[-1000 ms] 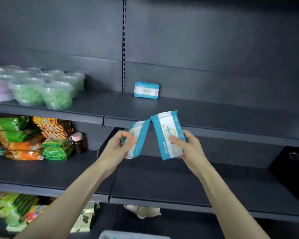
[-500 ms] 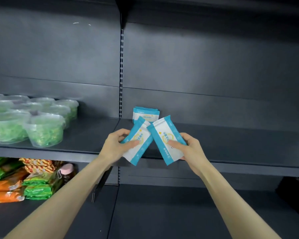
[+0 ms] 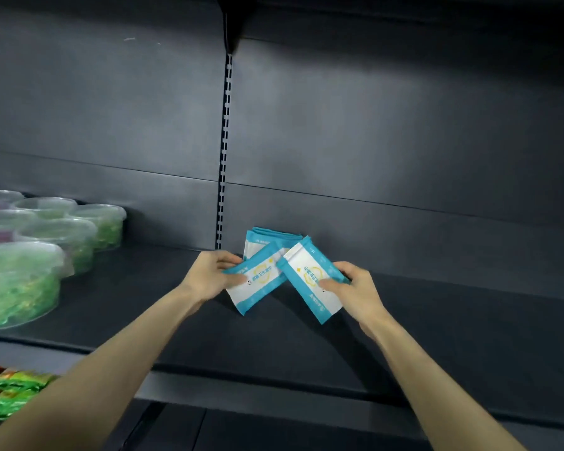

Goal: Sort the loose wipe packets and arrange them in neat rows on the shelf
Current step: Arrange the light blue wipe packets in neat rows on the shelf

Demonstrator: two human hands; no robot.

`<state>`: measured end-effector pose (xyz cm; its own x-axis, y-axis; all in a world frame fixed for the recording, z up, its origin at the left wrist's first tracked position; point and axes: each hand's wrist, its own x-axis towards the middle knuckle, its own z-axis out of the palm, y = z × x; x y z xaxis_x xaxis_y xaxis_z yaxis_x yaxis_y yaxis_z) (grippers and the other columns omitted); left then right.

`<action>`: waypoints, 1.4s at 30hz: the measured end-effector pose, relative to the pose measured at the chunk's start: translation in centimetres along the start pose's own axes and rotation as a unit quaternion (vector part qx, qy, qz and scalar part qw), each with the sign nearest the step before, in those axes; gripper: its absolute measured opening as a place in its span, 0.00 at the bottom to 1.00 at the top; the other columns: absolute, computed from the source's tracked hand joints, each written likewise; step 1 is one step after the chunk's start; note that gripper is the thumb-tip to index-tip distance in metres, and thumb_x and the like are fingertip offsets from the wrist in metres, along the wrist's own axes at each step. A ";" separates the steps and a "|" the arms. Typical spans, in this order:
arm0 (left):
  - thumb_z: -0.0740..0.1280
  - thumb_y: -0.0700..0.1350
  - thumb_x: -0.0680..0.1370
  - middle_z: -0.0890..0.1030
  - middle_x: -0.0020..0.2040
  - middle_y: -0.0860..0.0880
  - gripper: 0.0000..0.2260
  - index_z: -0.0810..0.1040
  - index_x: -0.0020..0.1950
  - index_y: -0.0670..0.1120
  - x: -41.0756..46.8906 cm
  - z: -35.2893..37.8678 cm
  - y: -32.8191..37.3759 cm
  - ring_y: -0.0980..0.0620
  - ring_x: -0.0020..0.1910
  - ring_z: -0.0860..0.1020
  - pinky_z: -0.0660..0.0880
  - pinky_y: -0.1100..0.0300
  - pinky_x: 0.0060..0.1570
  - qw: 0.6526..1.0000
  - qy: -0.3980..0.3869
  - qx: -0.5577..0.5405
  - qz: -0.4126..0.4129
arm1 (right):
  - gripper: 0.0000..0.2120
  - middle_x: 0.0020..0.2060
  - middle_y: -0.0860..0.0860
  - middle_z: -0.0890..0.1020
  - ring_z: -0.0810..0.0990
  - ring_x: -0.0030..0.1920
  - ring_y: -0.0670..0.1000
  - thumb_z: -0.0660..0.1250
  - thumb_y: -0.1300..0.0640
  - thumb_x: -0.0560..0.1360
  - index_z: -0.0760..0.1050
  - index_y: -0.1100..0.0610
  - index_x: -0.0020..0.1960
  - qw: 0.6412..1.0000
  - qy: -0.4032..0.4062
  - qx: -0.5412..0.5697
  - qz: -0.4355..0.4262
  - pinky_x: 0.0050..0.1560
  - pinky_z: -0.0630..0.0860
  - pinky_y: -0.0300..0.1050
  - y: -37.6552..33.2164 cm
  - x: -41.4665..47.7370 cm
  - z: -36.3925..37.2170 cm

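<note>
My left hand (image 3: 213, 277) grips a white wipe packet with blue edges (image 3: 258, 282) by its left end, tilted up to the right. In my right hand (image 3: 355, 289) is a second wipe packet (image 3: 310, 278), tilted the other way, its top corner overlapping the first. Both hang just above the dark shelf (image 3: 453, 336). Behind them a third wipe packet (image 3: 267, 236) stands against the back wall, mostly hidden by the two I hold.
Clear plastic tubs of green food (image 3: 23, 281) fill the shelf's left part. A slotted upright rail (image 3: 224, 151) divides the back wall. Green and orange snack bags (image 3: 10, 390) lie on the lower shelf at the bottom left.
Both hands have lifted the two packets from below shelf level up over the shelf, towards the packet standing at the back. The view has tilted upward.
</note>
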<state>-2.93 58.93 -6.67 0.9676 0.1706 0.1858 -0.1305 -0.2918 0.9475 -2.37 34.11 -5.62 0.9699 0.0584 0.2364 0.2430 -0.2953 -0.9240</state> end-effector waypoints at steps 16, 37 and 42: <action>0.75 0.34 0.69 0.82 0.51 0.49 0.12 0.78 0.45 0.48 9.4 3.4 -0.8 0.53 0.55 0.75 0.71 0.62 0.55 0.988 0.076 0.115 0.065 | 0.11 0.51 0.48 0.80 0.80 0.48 0.45 0.73 0.61 0.72 0.75 0.54 0.51 0.994 0.014 -0.104 -0.029 0.33 0.72 0.29 3.1 7.2 -2.3; 0.80 0.53 0.58 0.62 0.75 0.48 0.55 0.53 0.77 0.43 11.2 1.3 -5.7 0.51 0.73 0.63 0.62 0.55 0.71 0.977 -0.051 0.209 -0.009 | 0.14 0.53 0.46 0.68 0.69 0.59 0.48 0.74 0.55 0.71 0.78 0.54 0.55 0.940 0.062 -0.296 -0.155 0.58 0.65 0.39 2.9 11.4 5.3; 0.79 0.58 0.61 0.69 0.70 0.53 0.51 0.57 0.76 0.47 12.2 1.5 -5.7 0.53 0.70 0.67 0.63 0.55 0.70 0.979 -0.072 0.188 0.025 | 0.16 0.62 0.48 0.64 0.61 0.64 0.50 0.72 0.52 0.71 0.76 0.51 0.57 0.915 0.082 -0.347 -0.189 0.61 0.54 0.41 2.9 12.3 7.4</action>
<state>9.93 61.22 -10.22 0.9862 0.0208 0.1642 -0.1150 -0.6274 0.7702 10.41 40.99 -7.62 0.7893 0.1544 0.5942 0.4368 -0.8215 -0.3667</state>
